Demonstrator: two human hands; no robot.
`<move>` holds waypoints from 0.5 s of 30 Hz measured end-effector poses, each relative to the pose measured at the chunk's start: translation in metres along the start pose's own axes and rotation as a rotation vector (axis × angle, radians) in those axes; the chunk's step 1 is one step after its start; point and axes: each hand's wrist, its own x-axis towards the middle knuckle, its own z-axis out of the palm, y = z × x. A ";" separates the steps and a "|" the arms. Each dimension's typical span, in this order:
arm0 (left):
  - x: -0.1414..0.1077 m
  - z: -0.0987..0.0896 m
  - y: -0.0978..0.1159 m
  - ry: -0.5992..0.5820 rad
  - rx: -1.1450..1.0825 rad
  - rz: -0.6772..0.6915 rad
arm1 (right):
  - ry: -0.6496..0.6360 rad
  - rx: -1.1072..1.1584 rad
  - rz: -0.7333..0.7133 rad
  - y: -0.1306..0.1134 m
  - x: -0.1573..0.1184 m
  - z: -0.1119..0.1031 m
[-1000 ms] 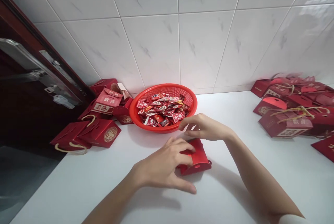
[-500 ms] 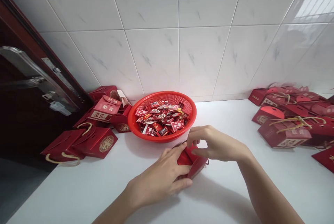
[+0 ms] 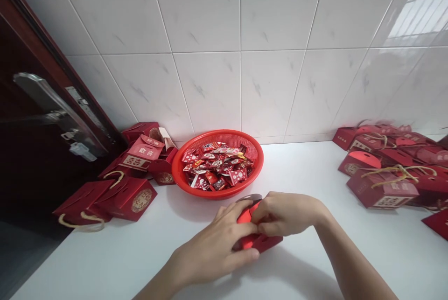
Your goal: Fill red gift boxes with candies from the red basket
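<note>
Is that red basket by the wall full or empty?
The red basket is partly filled: wrapped sweets heap inside, below its rim.

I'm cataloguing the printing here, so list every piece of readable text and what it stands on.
"歡喜": upper face of the pinkish-red box in the left pile.
Too small or blurred to read surely: the pale panel below it; the round gold emblem on the front-left box; the print on the right-hand boxes; the sweet wrappers.
</note>
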 end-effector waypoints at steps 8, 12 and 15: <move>0.005 0.001 -0.009 0.116 -0.196 -0.061 | -0.017 0.050 0.082 0.008 -0.005 -0.004; 0.012 0.002 -0.018 0.317 -0.217 -0.095 | -0.033 0.034 0.153 0.009 0.000 -0.002; 0.015 0.003 -0.022 0.393 -0.236 -0.098 | 0.009 0.074 0.115 0.008 0.005 0.000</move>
